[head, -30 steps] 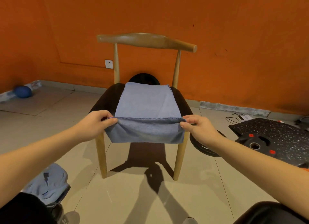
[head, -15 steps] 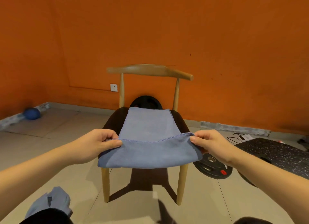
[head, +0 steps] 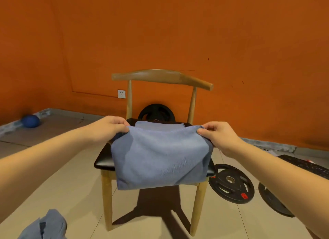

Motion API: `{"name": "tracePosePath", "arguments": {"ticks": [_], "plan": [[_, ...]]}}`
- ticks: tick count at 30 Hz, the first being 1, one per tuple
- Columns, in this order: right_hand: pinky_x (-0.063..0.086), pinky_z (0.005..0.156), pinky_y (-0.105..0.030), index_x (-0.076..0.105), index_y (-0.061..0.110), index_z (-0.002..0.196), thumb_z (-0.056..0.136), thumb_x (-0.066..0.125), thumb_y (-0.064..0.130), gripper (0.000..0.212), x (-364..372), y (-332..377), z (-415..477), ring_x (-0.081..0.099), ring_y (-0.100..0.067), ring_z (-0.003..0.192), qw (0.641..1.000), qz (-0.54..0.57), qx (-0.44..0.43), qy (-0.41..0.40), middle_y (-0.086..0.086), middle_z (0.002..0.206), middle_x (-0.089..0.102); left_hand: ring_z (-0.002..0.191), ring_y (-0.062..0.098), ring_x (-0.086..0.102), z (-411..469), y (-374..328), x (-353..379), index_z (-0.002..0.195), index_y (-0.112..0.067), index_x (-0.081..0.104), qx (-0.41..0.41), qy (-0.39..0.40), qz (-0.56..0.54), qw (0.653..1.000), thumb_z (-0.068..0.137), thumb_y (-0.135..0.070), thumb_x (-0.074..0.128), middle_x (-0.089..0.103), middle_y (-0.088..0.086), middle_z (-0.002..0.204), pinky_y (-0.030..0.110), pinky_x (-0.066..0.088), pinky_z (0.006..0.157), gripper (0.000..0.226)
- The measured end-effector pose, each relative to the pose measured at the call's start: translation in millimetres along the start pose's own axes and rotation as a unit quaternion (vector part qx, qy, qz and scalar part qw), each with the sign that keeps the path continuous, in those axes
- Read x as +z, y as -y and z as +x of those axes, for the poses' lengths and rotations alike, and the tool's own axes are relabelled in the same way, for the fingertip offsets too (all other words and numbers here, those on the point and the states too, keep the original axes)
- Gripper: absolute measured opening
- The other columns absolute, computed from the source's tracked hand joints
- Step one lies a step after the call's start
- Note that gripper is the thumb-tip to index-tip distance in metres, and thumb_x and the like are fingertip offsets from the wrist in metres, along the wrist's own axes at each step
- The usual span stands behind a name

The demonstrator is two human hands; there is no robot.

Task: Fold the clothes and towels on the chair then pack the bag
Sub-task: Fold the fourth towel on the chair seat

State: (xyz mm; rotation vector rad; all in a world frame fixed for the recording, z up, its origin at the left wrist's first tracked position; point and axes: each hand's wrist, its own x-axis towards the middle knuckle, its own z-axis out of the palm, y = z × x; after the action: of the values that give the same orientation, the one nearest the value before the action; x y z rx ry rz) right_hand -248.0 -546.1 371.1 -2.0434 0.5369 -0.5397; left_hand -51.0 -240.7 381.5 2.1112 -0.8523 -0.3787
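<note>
Centre of the frame: blue-grey microfibre towel [head: 160, 155] with a stitched hem, on the black seat of a wooden chair [head: 162, 76] with a curved back rail. Pinched along one hemmed edge by both hands: left hand [head: 110, 127] at the corner left of centre, right hand [head: 216, 135] at the corner right of centre. Fingers and thumb closed on the cloth at each corner, hands held apart, hem stretched between them above the seat. Below the hem, hanging as a loose doubled pouch over the seat's front edge. Behind it, a flat layer lying on the seat toward the back rail.

Judged as early in the job: one fold of this towel under way, not yet laid down. Probably left for this piece: carrying the hem to the far edge, smoothing, perhaps folding again. At the lower left corner of the frame, a crumpled blue-grey cloth [head: 48, 224] on the tiled floor [head: 71, 194], apparently unfolded, so likely more folding to come. No bag anywhere in view, so packing not begun as far as can be told. No finished folded pile to be seen either.

Around the chair, not part of the job: black weight plates [head: 231, 182] with red labels on the floor at lower right, another black plate [head: 156, 112] behind the seat, a blue ball [head: 30, 121] at far left by the orange wall [head: 178, 34].
</note>
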Motion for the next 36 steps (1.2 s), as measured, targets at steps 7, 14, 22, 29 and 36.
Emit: {"name": "tracePosePath", "arguments": {"ticks": [7, 14, 22, 29, 36], "plan": [[0.058, 0.063, -0.042, 0.074, -0.003, 0.092, 0.092, 0.077, 0.022, 0.026, 27, -14, 147, 0.06, -0.028, 0.073, 0.993, -0.048, 0.089, -0.068, -0.025, 0.094, 0.071, 0.089, 0.015, 0.066, 137, 9, -9, 0.099, -0.016, 0.073, 0.014, -0.048, 0.066, 0.997, 0.101, -0.034, 0.062, 0.07, 0.001, 0.099, 0.022, 0.047, 0.061, 0.021], [0.042, 0.045, -0.03, 0.064, 0.003, 0.083, 0.092, 0.078, 0.022, 0.025, 67, -71, 261, 0.052, -0.026, 0.063, 0.974, -0.129, 0.18, -0.04, -0.015, 0.077, 0.058, 0.084, 0.022, 0.067, 262, 69, 16, 0.096, -0.014, 0.072, -0.02, -0.055, 0.091, 0.994, 0.098, -0.03, 0.067, 0.069, 0.005, 0.094, 0.026, 0.05, 0.058, 0.017], [0.04, 0.064, -0.035, 0.05, 0.006, 0.072, 0.092, 0.075, 0.017, 0.034, 102, -135, 319, 0.049, -0.019, 0.081, 0.971, -0.179, 0.161, 0.007, -0.015, 0.072, 0.042, 0.092, 0.017, 0.062, 335, 137, 62, 0.09, -0.015, 0.077, -0.047, -0.035, 0.18, 0.982, 0.094, -0.028, 0.072, 0.069, -0.003, 0.093, 0.033, 0.048, 0.079, 0.015], [0.045, 0.069, -0.031, 0.071, -0.004, 0.095, 0.089, 0.075, 0.009, 0.015, 104, -145, 334, 0.051, -0.019, 0.083, 0.977, -0.139, 0.158, 0.036, -0.007, 0.083, 0.057, 0.108, 0.022, 0.051, 342, 144, 69, 0.081, -0.034, 0.069, -0.042, -0.05, 0.255, 0.965, 0.095, -0.041, 0.069, 0.065, -0.01, 0.102, 0.046, 0.048, 0.097, 0.015], [0.053, 0.085, -0.035, 0.068, 0.01, 0.099, 0.087, 0.075, 0.009, 0.014, 101, -135, 334, 0.061, -0.022, 0.09, 0.972, -0.079, 0.213, 0.055, -0.01, 0.101, 0.066, 0.098, 0.022, 0.061, 341, 132, 66, 0.083, -0.021, 0.069, -0.045, -0.048, 0.11, 0.992, 0.094, -0.027, 0.072, 0.069, 0.003, 0.102, 0.034, 0.048, 0.081, 0.013]]}}
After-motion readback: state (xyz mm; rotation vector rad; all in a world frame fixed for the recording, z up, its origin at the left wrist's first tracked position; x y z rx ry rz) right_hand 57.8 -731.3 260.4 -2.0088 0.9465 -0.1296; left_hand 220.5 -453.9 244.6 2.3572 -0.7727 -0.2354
